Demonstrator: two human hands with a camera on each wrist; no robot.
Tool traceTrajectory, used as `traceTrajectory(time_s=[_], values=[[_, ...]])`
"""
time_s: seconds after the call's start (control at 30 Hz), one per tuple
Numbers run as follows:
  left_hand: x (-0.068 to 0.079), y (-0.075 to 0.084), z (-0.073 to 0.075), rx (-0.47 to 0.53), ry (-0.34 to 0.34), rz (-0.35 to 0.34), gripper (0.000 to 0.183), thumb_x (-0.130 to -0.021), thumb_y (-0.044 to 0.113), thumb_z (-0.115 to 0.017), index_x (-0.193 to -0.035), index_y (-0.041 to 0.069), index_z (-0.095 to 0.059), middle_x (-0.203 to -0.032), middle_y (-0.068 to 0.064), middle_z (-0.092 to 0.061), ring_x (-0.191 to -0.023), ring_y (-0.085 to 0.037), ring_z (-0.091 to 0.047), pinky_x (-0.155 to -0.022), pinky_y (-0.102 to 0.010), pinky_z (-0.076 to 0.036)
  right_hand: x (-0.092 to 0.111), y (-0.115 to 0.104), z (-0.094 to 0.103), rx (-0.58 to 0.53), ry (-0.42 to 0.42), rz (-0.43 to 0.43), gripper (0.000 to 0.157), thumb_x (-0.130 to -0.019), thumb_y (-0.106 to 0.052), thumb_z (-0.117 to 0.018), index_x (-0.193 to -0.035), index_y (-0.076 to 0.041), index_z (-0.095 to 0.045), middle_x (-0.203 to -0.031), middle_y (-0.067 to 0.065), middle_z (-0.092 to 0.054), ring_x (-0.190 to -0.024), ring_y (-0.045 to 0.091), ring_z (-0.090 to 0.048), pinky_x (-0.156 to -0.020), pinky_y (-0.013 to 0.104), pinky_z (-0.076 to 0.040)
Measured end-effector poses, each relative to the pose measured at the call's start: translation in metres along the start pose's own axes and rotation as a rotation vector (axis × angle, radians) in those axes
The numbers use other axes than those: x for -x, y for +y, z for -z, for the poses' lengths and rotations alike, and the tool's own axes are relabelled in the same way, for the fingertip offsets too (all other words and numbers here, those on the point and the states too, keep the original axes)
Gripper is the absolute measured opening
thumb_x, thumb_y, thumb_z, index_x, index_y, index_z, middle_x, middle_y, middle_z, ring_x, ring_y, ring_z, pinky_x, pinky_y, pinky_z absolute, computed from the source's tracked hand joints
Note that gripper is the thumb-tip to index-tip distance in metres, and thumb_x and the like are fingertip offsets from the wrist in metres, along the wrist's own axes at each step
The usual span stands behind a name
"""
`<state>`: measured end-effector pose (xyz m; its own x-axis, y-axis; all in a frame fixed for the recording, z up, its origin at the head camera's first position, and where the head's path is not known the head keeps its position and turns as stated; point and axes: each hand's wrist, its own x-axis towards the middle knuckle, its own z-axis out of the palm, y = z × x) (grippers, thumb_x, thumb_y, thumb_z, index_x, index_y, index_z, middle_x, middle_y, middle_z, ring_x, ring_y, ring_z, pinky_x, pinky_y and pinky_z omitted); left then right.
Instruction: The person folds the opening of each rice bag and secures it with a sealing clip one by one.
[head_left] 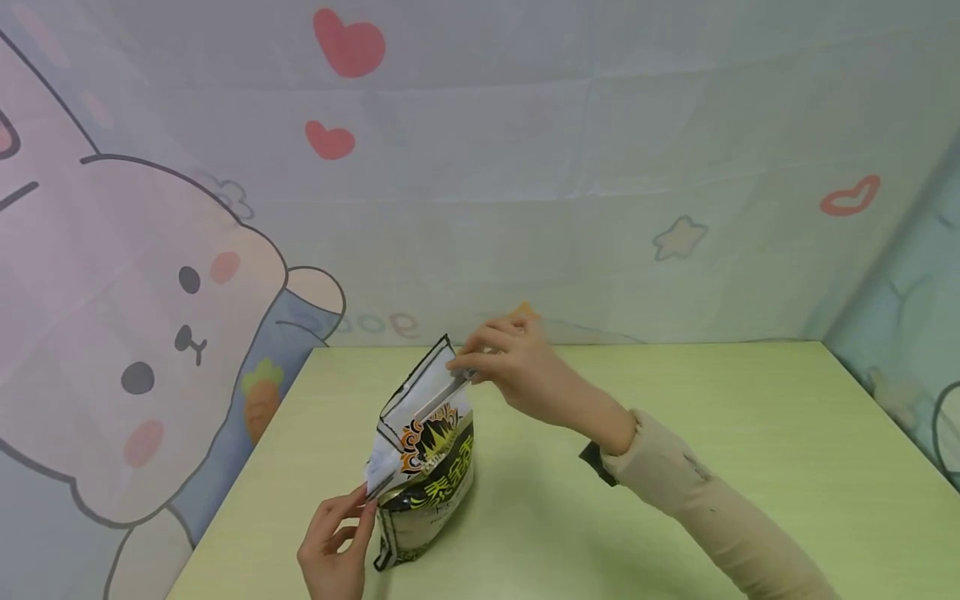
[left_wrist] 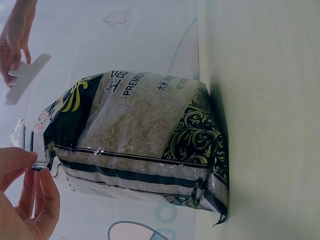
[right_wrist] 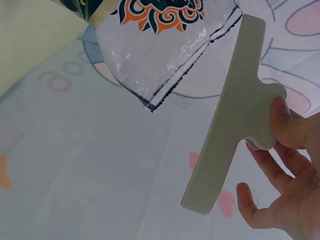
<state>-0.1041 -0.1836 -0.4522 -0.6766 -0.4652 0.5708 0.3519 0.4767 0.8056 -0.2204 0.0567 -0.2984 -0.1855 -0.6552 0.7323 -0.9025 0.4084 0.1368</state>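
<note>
A clear-and-black bag of rice [head_left: 431, 492] stands upright on the table, its white top flattened and leaning up to the right. At the near side of that top, my left hand [head_left: 335, 546] pinches the bag's edge between thumb and fingers; the left wrist view shows grains of rice [left_wrist: 135, 120] through the plastic. My right hand [head_left: 528, 375] holds a long white bag clip [right_wrist: 230, 115] by its rounded grip tab, thumb on one side and fingers behind. In the right wrist view the clip's long bar is beside the bag's top edge [right_wrist: 192, 62].
The pale green table [head_left: 675, 467] extends right of the bag. Behind it hangs a light cloth backdrop [head_left: 525, 167] printed with hearts, a star and a large rabbit [head_left: 150, 333]. Another cloth panel [head_left: 915, 333] borders the right side.
</note>
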Motion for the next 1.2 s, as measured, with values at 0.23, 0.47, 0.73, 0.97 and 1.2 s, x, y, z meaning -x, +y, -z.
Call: traceTrajectory(time_s=[0.23,0.47,0.73,0.97,1.2], values=[[0.001,-0.003,0.000,0.001,0.001,-0.007,0.025,-0.079,-0.024,-0.071,-0.101,-0.013,-0.074,-0.086,0.012,-0.062,-0.075,0.007,-0.058,-0.055,-0.010,-0.050,-0.011,-0.006,-0.004,0.025,-0.031,0.047,0.025,-0.081,-0.002,-0.083,-0.103,-0.014,-0.078,-0.096,-0.002,-0.068,-0.097,0.017,-0.061,-0.088,0.041,-0.048],[0.001,-0.002,-0.001,0.003,-0.002,0.001,0.023,-0.080,-0.022,-0.072,-0.101,-0.013,-0.074,-0.086,0.014,-0.060,-0.075,0.007,-0.058,-0.055,-0.010,-0.050,-0.024,-0.012,-0.004,0.069,-0.075,0.074,0.022,-0.083,-0.007,-0.082,-0.102,-0.020,-0.081,-0.093,-0.006,-0.068,-0.093,0.015,-0.061,-0.086,0.040,-0.047],[0.001,-0.002,-0.001,0.005,-0.004,-0.003,0.024,-0.080,-0.023,-0.071,-0.101,-0.013,-0.074,-0.087,0.013,-0.061,-0.075,0.007,-0.058,-0.054,-0.010,-0.050,-0.035,-0.016,-0.005,0.057,-0.127,0.077,0.025,-0.087,-0.003,-0.078,-0.103,-0.022,-0.082,-0.091,-0.009,-0.066,-0.088,0.012,-0.057,-0.087,0.039,-0.044],[0.000,-0.002,-0.002,0.016,-0.001,0.000,0.024,-0.079,-0.024,-0.071,-0.101,-0.014,-0.074,-0.087,0.013,-0.062,-0.075,0.007,-0.058,-0.055,-0.009,-0.050,-0.048,-0.018,-0.006,0.010,-0.166,0.073,0.024,-0.091,-0.002,-0.072,-0.101,-0.022,-0.083,-0.088,-0.008,-0.065,-0.086,0.012,-0.056,-0.087,0.039,-0.042],[0.000,-0.002,-0.003,0.021,-0.002,-0.005,0.023,-0.080,-0.023,-0.071,-0.101,-0.014,-0.074,-0.086,0.016,-0.061,-0.075,0.007,-0.058,-0.055,-0.009,-0.050,-0.057,-0.017,-0.011,-0.046,-0.217,0.068,0.024,-0.093,-0.003,-0.071,-0.101,-0.022,-0.083,-0.085,-0.007,-0.063,-0.084,0.012,-0.055,-0.085,0.038,-0.039]])
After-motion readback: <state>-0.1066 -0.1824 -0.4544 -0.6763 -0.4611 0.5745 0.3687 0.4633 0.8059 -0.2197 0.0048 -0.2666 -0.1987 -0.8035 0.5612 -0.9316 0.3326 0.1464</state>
